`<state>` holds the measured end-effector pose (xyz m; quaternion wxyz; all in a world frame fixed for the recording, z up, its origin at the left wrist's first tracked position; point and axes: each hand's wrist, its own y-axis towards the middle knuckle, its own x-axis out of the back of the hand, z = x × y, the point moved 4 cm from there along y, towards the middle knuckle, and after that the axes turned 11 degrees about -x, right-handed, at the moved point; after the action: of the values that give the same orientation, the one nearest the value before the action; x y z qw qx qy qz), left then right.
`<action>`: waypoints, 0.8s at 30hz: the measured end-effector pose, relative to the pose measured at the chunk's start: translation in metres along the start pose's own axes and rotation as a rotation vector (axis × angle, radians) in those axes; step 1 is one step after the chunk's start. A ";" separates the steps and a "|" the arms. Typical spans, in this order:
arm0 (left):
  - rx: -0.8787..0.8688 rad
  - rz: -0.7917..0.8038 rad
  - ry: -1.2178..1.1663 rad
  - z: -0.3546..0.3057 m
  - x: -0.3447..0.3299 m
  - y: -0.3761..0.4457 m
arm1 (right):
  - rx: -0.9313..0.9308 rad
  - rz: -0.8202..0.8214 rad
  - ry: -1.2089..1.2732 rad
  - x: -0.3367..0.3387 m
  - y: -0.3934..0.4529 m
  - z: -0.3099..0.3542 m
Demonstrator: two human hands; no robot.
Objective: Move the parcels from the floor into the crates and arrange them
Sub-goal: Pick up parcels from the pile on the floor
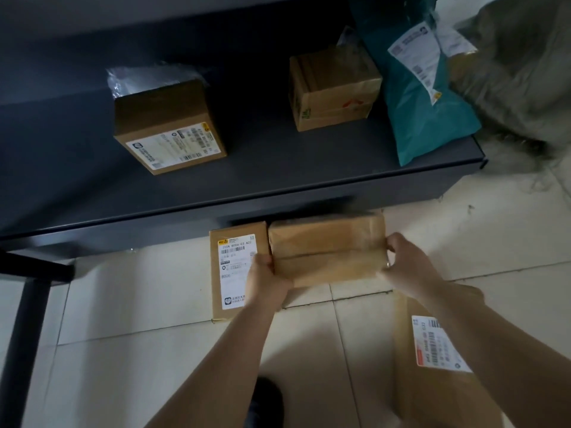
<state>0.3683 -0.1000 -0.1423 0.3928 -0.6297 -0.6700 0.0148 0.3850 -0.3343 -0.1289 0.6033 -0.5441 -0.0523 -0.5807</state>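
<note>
Taped cardboard box [327, 248], seemingly rectangular

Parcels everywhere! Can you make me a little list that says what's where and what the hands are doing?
held parcel: plain brown box, gripped at both ends
left hand: on its left end
right hand: on its right end
floor beside it: labelled box, touching its left side
floor near right arm: labelled parcel
dark shelf: two brown boxes, teal bag
crates: not in view
</note>
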 end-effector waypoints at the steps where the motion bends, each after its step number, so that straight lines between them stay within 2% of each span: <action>1: 0.004 0.023 0.050 0.005 -0.004 -0.004 | -0.043 0.020 -0.097 -0.008 0.002 -0.007; 5: 0.024 0.086 0.254 0.019 -0.008 -0.009 | -0.087 0.147 -0.300 -0.029 0.007 -0.024; 8: 0.071 0.137 0.296 0.027 -0.008 -0.014 | -0.212 0.286 -0.148 -0.033 0.003 -0.036; 11: 0.103 0.106 0.145 0.033 -0.016 -0.017 | -0.231 0.201 0.017 -0.032 0.003 -0.034; 14: 0.088 0.106 0.059 0.033 -0.025 -0.018 | -0.122 -0.040 -0.119 -0.031 0.005 -0.027; 18: 0.166 0.265 -0.083 0.039 -0.034 -0.029 | -0.100 -0.033 -0.194 -0.042 0.012 -0.027; 20: 0.180 0.290 -0.135 0.044 -0.038 -0.030 | -0.094 -0.066 -0.243 -0.043 0.015 -0.027; 22: 0.157 0.263 -0.145 0.048 -0.041 -0.029 | -0.061 -0.087 -0.323 -0.042 0.018 -0.025; 24: 0.105 0.128 -0.105 0.048 -0.039 -0.028 | -0.037 -0.069 -0.317 -0.038 0.016 -0.025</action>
<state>0.3146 -0.1163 -0.1805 0.3877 -0.6482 -0.6464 0.1080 0.3707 -0.3320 -0.1747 0.5573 -0.6378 -0.1549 -0.5086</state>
